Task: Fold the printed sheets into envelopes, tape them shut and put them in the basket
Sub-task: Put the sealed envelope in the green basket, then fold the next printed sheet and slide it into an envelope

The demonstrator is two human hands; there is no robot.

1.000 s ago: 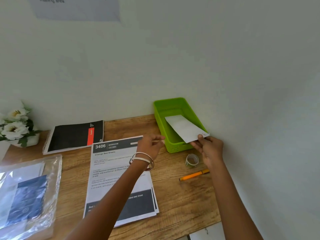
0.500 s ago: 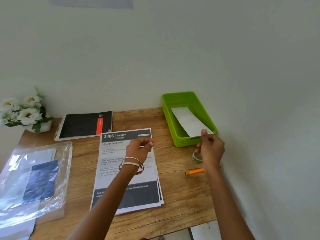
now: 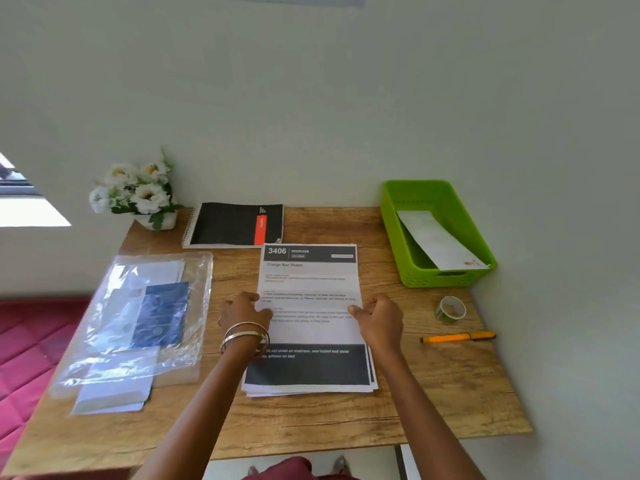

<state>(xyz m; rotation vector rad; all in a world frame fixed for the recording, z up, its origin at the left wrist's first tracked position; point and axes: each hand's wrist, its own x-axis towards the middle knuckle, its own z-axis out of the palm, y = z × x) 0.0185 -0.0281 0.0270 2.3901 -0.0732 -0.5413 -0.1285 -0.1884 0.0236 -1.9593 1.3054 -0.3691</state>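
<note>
Printed sheets: stack of approx 3, lying on bench w/ long axis running away from the person, directly between both hands. Left hand and right hand, fingers curled, pinch the top sheet's side edges, equally near. Beyond the right hand: 1 green basket holding 1 folded envelope; 1 tape roll just outside it.

sheets mid tabletop | notebook behind them | flowers far-left corner | plastic sleeve left | basket far right, envelope in it | tape roll before basket | pen before tape
</note>
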